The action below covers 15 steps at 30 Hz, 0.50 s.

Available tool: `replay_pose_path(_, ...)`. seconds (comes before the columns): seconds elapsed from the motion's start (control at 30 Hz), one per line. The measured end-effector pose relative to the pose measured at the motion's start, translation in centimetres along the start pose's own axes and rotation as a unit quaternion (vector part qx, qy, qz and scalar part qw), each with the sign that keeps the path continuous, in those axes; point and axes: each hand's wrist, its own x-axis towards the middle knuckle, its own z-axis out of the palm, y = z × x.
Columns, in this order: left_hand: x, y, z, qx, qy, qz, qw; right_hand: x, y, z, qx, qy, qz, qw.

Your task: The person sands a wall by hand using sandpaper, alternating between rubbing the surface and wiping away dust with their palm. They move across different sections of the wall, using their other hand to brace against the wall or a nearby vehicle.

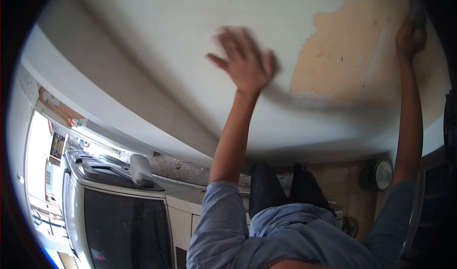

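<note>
In the head view, my left hand (pixel 245 62) is spread out, palm toward the pale wall (pixel 190 40), its fingertips slightly smeared by motion. A shadow falls on the wall beside it. To its right is a large tan patch (pixel 333 50) with a ragged edge, where the pale coat is gone and whitish streaks show. My right hand (pixel 410 38) is closed at the far right, over the patch's right side. Something dark and blurred shows just above its fist, and I cannot tell what it is.
A vehicle (pixel 128 221) with a dark window stands at the lower left. Along the wall's left side runs a projecting ledge (pixel 143 119). A round container (pixel 382 175) with a pale green top sits on the floor at the lower right, near my legs (pixel 269 188).
</note>
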Motion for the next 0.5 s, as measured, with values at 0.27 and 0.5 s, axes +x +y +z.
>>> replay_pose_path(0.27, -3.2, -17.0, -2.9, 0.031, 0.009, 0.125, 0.992, 1.5, -4.0, -1.0, 0.032, -0.046, -0.014, 0.998)
replay_pose_path(0.5, -8.2, -22.9, -2.3, -0.025, 0.041, 0.066, 0.997, 3.2, -5.2, -0.9, 0.047, -0.125, 0.023, 0.991)
